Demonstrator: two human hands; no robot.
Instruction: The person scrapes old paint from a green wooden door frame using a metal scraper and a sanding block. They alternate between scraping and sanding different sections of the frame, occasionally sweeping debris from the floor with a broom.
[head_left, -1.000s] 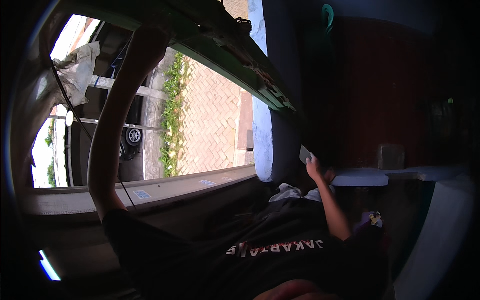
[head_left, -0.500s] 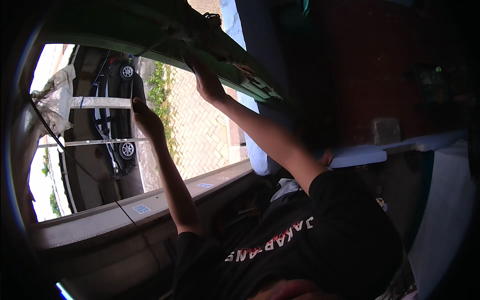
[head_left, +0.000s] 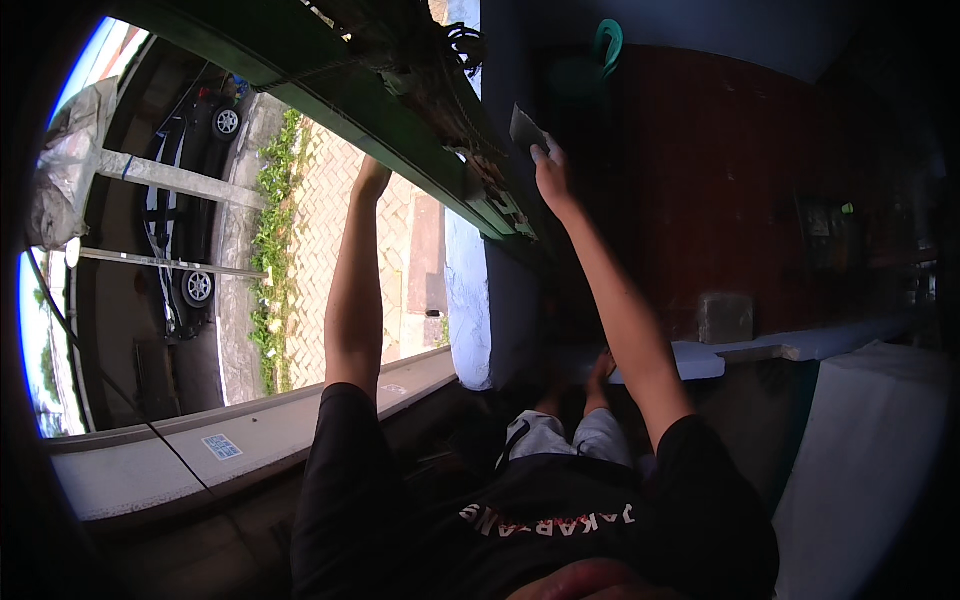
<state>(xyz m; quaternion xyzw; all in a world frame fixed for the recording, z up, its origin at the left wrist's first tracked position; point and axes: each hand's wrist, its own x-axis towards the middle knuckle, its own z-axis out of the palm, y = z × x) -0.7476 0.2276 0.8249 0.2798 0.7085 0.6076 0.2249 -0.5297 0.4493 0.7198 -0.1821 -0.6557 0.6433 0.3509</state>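
black shirt (head_left: 420, 530), white lettering (head_left: 548, 526); right hand (head_left: 553, 180), fingers (head_left: 541, 154) pinching grey plate (head_left: 526, 130); left hand (head_left: 373, 178) at green beam (head_left: 390, 138), grip unverifiable

On my feed I see a dark green beam (head_left: 345, 108) upper centre, a grey plate (head_left: 526, 130), tan herringbone paving (head_left: 318, 210) left.
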